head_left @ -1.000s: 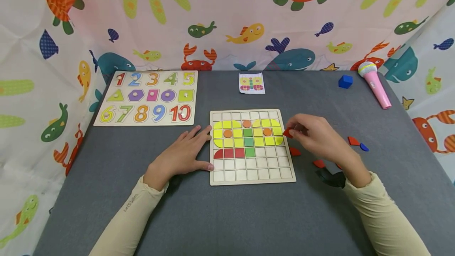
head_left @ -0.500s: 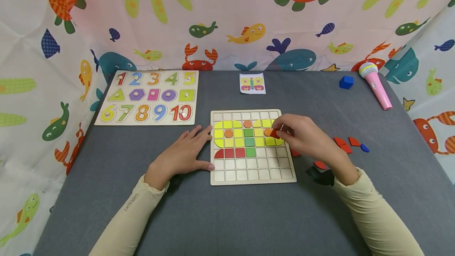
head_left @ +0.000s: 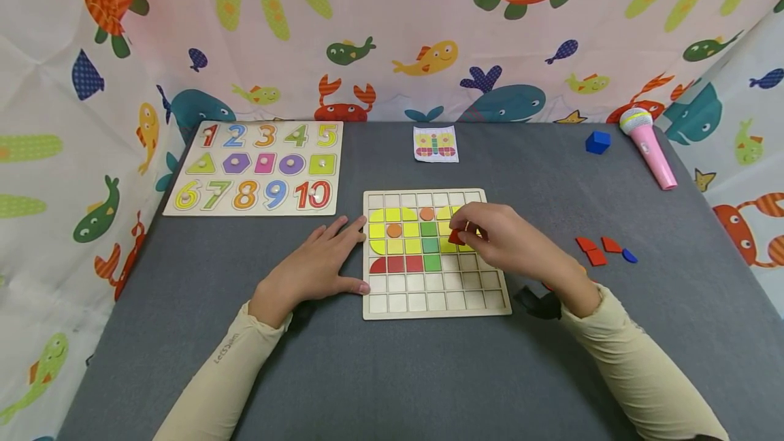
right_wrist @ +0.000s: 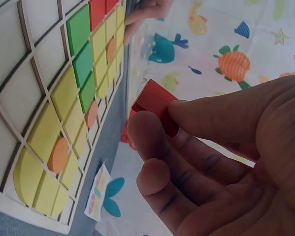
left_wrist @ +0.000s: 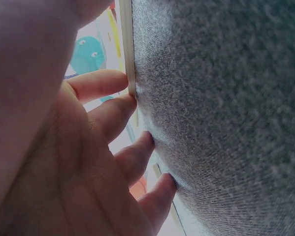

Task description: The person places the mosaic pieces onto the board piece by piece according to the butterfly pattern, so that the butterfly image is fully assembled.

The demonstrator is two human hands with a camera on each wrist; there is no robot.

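Observation:
My right hand (head_left: 505, 233) is over the right half of a wooden grid board (head_left: 401, 301), pinching a red tile (right_wrist: 154, 101) between thumb and fingers. In the right wrist view the tile is held tilted, apart from the board. Yellow tiles (head_left: 395, 214), orange discs (head_left: 427, 214) and a column of green tiles (head_left: 431, 245) fill cells of the grid. Red tiles (head_left: 396, 264) form a row at left, ending at the lowest green one. My left hand (head_left: 315, 264) rests at the board's left edge, fingers spread; the left wrist view shows fingertips touching the edge.
Loose red pieces (head_left: 597, 257) and a blue piece (head_left: 629, 256) lie to the right, others partly hidden by the right wrist. Behind the board are a butterfly picture card (head_left: 435, 145), a number-and-shape puzzle (head_left: 251, 169), a blue cube (head_left: 597, 142) and a pink microphone (head_left: 652, 152).
My right hand has moved left with the red tile, from the board's right edge to over its right half. The left hand has stayed in place.

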